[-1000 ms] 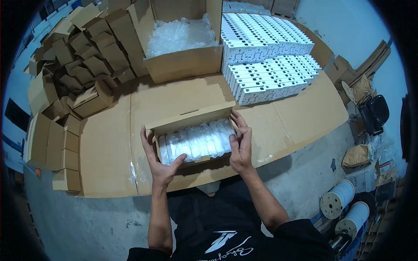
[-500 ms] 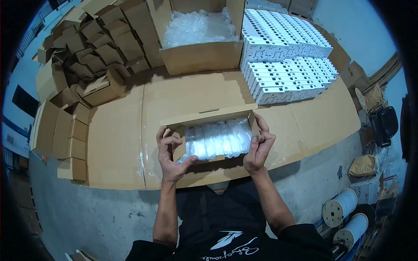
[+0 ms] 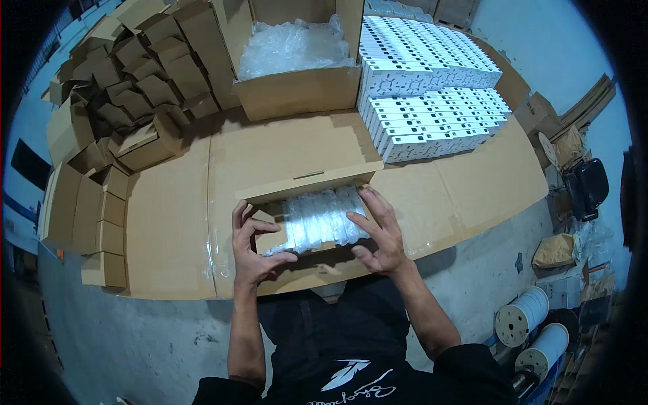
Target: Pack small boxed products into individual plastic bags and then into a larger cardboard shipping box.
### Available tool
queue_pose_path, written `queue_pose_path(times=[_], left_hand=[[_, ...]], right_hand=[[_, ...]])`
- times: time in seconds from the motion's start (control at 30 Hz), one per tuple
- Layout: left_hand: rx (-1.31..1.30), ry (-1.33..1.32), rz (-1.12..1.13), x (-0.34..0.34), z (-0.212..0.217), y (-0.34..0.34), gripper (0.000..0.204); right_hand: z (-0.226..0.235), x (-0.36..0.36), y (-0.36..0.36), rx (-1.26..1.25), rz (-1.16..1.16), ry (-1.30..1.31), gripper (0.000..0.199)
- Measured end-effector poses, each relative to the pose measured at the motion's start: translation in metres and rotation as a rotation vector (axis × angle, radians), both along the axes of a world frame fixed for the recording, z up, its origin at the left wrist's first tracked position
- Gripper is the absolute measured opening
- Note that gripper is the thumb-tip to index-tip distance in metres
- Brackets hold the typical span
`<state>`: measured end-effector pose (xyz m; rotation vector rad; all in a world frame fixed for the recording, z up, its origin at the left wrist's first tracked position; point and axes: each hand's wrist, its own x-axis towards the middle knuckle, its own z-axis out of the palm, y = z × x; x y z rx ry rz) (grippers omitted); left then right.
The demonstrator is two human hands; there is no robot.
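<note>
An opened small cardboard box [image 3: 324, 177] sits at the near edge of the table, its lid flap standing up at the far side. Inside lies a row of bubble-wrapped pieces [image 3: 317, 219]; the wrapping hides what they are. My left hand [image 3: 254, 243] grips the box's left end, fingers over the wall and thumb at the near-left corner by the wrap. At the right end, my right hand [image 3: 379, 233] has its fingers spread, with fingertips touching or just over the wrapped row and the thumb apart near the front wall.
A large carton [image 3: 297, 91] full of clear bubble wrap stands behind. Stacked white boxes [image 3: 432, 125] occupy the far right. Open cardboard boxes [image 3: 145, 81] are piled at the far left, with more stacked boxes [image 3: 111, 226] along the left edge. Cable spools [image 3: 523, 315] stand on the floor at right.
My right hand has let go of the box's right end and spread its fingers over the wrapped row. My left hand keeps its hold. The whole view has shifted slightly.
</note>
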<state>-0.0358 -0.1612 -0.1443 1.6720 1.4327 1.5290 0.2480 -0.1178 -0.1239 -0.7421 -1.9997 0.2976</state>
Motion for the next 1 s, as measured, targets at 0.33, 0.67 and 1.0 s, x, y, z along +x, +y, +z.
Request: queue_pose_path(times=[0.33, 0.67, 1.0], left_hand=[[-0.071, 0.109, 0.186, 0.024, 0.02, -0.006, 0.045], [0.072, -0.2, 0.07, 0.036, 0.01, -0.001, 0.076], [0.268, -0.202, 0.04, 0.022, -0.019, 0.0, 0.078]], right_hand=[[-0.01, -0.012, -0.004, -0.026, -0.085, 0.061, 0.037], [-0.018, -0.004, 0.0, 0.09, -0.048, 0.023, 0.027], [-0.013, -0.026, -0.045, 0.113, -0.21, -0.016, 0.028]])
